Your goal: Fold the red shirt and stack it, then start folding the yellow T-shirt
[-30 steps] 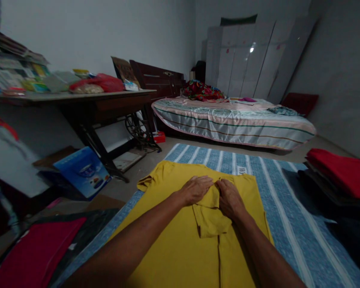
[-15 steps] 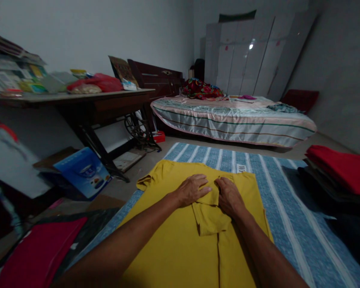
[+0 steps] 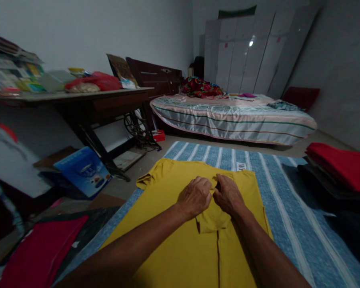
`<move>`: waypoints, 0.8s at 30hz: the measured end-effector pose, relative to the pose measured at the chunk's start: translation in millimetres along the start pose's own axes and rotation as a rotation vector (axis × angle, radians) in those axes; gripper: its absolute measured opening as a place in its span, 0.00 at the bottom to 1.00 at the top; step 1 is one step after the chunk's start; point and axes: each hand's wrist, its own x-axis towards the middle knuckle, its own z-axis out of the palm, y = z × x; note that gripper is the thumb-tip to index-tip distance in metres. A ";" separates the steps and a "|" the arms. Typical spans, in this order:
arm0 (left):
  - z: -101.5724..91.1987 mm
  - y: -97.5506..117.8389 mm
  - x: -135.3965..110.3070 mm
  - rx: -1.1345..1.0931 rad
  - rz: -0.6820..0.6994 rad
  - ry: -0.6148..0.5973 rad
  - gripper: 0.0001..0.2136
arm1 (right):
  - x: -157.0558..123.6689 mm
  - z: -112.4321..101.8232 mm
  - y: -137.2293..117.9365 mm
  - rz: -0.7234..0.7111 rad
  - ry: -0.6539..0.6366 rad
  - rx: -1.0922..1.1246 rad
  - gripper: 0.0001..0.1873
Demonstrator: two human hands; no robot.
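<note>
A yellow shirt [image 3: 168, 236] lies spread on a blue striped mat [image 3: 283, 200], its right side folded inward. One short sleeve [image 3: 144, 180] sticks out at the upper left. The other sleeve [image 3: 213, 221] is folded over the middle of the shirt. My left hand [image 3: 196, 195] is closed with bent fingers on the shirt cloth by this folded sleeve. Close beside it, my right hand [image 3: 228, 194] pinches the same cloth near the collar. The fingertips of both hands are partly hidden.
Folded dark clothes with a red piece [image 3: 342, 166] on top are stacked at the right. A magenta folded cloth [image 3: 42, 248] lies at the lower left. A blue box [image 3: 84, 172] stands under the sewing-machine table [image 3: 105, 96]. Behind the mat is a bed [image 3: 234, 120].
My left hand has gone from lying flat with fingers stretched to curled on the cloth, nearer my right hand. My right hand has shifted slightly and still grips the shirt.
</note>
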 end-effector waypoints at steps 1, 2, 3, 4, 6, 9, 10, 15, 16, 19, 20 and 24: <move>-0.5 -2.5 2.7 -0.042 -0.066 0.016 0.05 | -0.3 -0.7 -1.4 0.007 0.011 0.006 0.24; -1.3 -6.4 6.1 -0.096 -0.155 0.031 0.05 | -0.6 -1.6 -3.0 0.017 0.020 0.010 0.27; -2.2 -11.4 10.1 -0.155 -0.261 0.049 0.05 | -0.8 -2.6 -4.6 0.030 0.026 0.012 0.29; -3.4 -17.5 14.8 -0.209 -0.371 0.066 0.05 | -1.0 -3.8 -6.0 0.044 0.029 0.010 0.32; -6.0 -31.3 24.6 -0.271 -0.556 0.075 0.06 | -0.9 -6.2 -8.0 0.053 0.020 -0.008 0.33; -9.7 -50.7 35.8 -0.251 -0.715 0.033 0.07 | 0.3 -9.9 -8.8 0.016 -0.038 -0.069 0.21; -10.9 -55.2 37.6 -0.236 -0.745 0.016 0.07 | 0.7 -11.0 -8.8 -0.003 -0.059 -0.090 0.17; -18.7 -51.8 36.2 -0.063 -0.758 -0.044 0.09 | 1.2 -15.4 -9.8 -0.045 -0.090 -0.153 0.15; -20.0 -46.0 35.5 -0.022 -0.702 -0.040 0.09 | 0.9 -15.8 -10.3 -0.050 -0.091 -0.159 0.15; -20.0 -26.2 35.3 -0.001 -0.426 -0.031 0.11 | 0.1 -16.2 -11.7 -0.062 -0.092 -0.170 0.16; -18.3 -20.9 35.8 -0.011 -0.337 -0.040 0.11 | -0.1 -15.9 -12.0 -0.066 -0.091 -0.173 0.16; -5.9 -16.0 37.7 0.027 -0.110 -0.153 0.09 | -0.2 -14.0 -12.6 -0.070 -0.090 -0.200 0.18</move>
